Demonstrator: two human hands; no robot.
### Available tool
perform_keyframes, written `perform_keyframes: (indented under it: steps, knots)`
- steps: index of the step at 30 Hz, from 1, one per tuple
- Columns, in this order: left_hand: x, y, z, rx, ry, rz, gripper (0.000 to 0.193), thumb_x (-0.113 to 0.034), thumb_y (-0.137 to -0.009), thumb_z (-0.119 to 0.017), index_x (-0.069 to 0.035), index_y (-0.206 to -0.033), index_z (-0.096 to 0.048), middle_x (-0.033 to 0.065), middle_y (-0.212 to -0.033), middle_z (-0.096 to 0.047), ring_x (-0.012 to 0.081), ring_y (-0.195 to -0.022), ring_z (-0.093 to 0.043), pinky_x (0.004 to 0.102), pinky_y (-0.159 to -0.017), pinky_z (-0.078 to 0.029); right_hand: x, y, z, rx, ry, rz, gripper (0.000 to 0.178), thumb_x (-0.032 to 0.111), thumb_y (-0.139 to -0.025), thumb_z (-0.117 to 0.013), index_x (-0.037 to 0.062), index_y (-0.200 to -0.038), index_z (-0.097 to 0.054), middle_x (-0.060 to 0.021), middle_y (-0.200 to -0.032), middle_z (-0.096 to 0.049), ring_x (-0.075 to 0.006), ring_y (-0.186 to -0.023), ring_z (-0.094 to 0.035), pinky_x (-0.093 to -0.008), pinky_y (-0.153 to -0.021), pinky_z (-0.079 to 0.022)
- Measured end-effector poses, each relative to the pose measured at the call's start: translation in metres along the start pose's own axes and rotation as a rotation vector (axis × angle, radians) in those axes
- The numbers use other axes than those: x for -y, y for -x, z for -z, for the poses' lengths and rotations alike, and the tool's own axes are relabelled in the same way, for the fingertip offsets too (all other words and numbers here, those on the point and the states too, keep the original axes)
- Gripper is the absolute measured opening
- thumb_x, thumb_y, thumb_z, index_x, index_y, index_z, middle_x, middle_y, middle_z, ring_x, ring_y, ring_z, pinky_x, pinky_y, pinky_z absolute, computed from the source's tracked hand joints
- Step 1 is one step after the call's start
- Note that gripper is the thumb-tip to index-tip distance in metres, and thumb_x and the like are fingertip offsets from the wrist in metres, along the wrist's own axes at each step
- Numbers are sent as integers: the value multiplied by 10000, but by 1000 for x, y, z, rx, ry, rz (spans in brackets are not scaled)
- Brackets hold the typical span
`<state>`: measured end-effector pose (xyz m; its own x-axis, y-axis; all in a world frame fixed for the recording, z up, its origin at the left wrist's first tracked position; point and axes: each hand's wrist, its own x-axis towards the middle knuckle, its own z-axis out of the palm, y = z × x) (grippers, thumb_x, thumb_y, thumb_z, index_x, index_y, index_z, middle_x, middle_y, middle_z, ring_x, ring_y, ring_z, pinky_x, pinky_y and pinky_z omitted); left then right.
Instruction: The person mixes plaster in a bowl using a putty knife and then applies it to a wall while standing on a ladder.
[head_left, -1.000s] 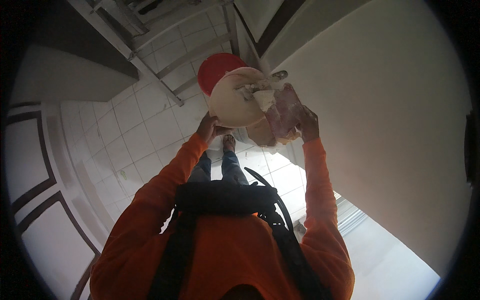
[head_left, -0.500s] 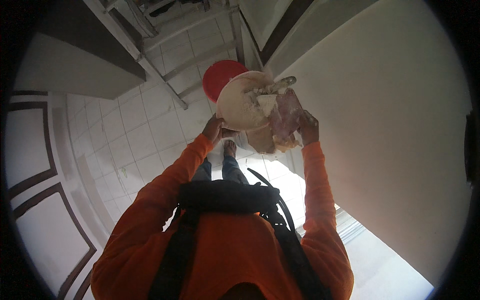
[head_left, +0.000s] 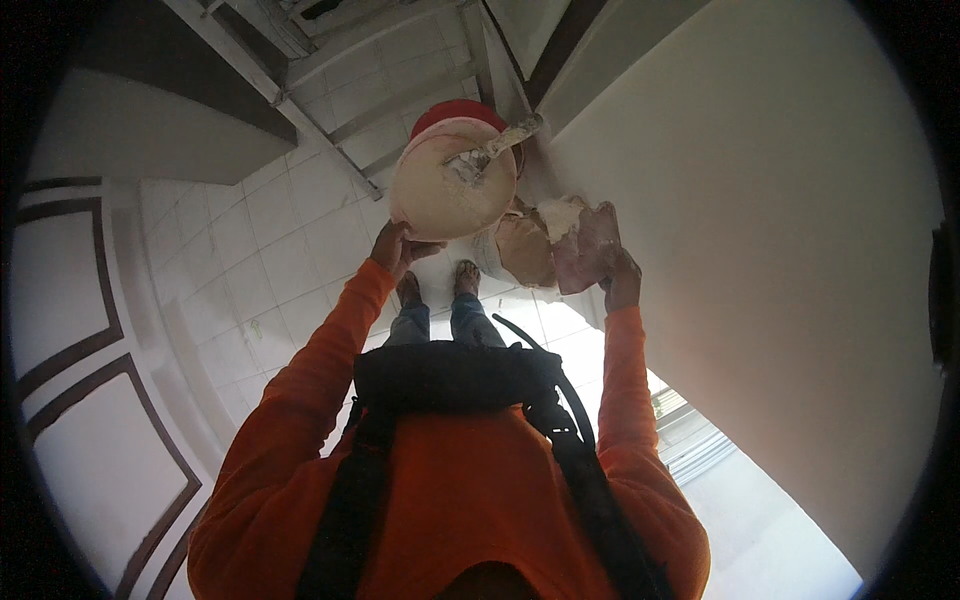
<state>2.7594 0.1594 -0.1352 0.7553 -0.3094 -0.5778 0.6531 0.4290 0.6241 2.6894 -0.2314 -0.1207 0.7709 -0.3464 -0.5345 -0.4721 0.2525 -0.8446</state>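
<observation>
My left hand is closed on the near rim of a round whitish tub, which is tilted and holds pale, wet putty. A putty-smeared tool, perhaps a scraper, stands in the tub, its handle over the far right rim; its blade is partly buried. My right hand grips the edge of a flat pinkish-brown plate with a lump of pale putty on its far left corner. The right fingers are partly hidden behind the plate.
Behind the tub stands a red bucket, mostly covered. An opened bag sits below and left of the plate. A wooden ladder-like frame stands beyond, on the tiled floor. A pale wall rises close on my right.
The tub has swung left and away from the plate, and the tool in it now shows more fully. My right hand with the plate has moved slightly right and nearer me.
</observation>
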Motion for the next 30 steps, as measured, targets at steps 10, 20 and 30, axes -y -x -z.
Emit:
perform_keyframes:
  steps: [10,20,30]
  knots:
    - [8,10,3,-7,28,38,569,-292,-832,-462,41,-1268,-312,229,-1088,-553,330,-891,-632,372,-755,-573,1,5,-31,-8,129,304,209,259,-856,-547,58,-884,-597,43,-654,-490,-55,-521,-406,-218,-442,-298]
    - [14,10,-12,86,-5,-11,847,-497,-728,-643,14,-1300,-282,222,-1151,-520,329,-976,-602,446,-833,-533,54,11,-72,179,69,306,166,128,-879,-523,-15,-932,-589,-20,-766,-576,-84,-644,-514,-244,-569,-452]
    - [15,8,-18,142,62,-4,708,-357,-762,-572,0,-1306,-293,210,-1175,-514,332,-995,-593,439,-841,-530,62,9,-66,142,394,338,171,111,-846,-531,-26,-928,-594,-29,-778,-591,-90,-692,-515,-279,-603,-462]
